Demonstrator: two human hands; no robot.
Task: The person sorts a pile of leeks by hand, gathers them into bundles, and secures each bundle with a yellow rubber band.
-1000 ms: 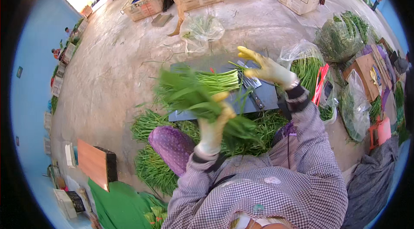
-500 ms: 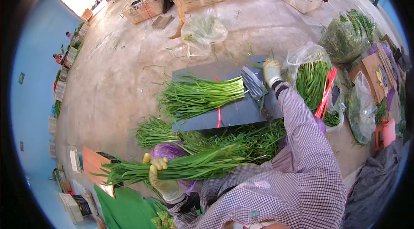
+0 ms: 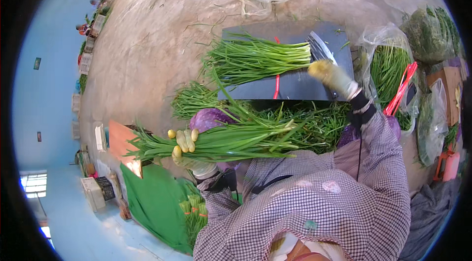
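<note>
Farthest left, just beyond the leaf tips by the left hand, stands a brown panel. A green cloth spreads below that hand, toward the wearer's left side, with small tied bundles at its right edge.

The left hand, gloved, has its fingers curled round a loose bunch of greens, gripping it near the leafy end. The bunch's long axis runs left to right across the lap: leaf tips fan out to the left of the hand, and the pale stem ends point right, well apart from the right hand. A heap of greens lies to the right of the left hand, beyond the lap and below the right hand.

Ahead and to the right of the left hand, a laid bundle rests on the grey counter, roughly parallel to the held bunch. A red strip passes under it crosswise. The right hand is the nearer one, just beside its pale cut ends; I cannot tell whether they touch.

The right hand is blurred, its fingers seemingly bunched; whether it pinches anything, I cannot tell. A knife has its blade just ahead of it. To its right sit a clear bag of greens and red ribbons.
</note>
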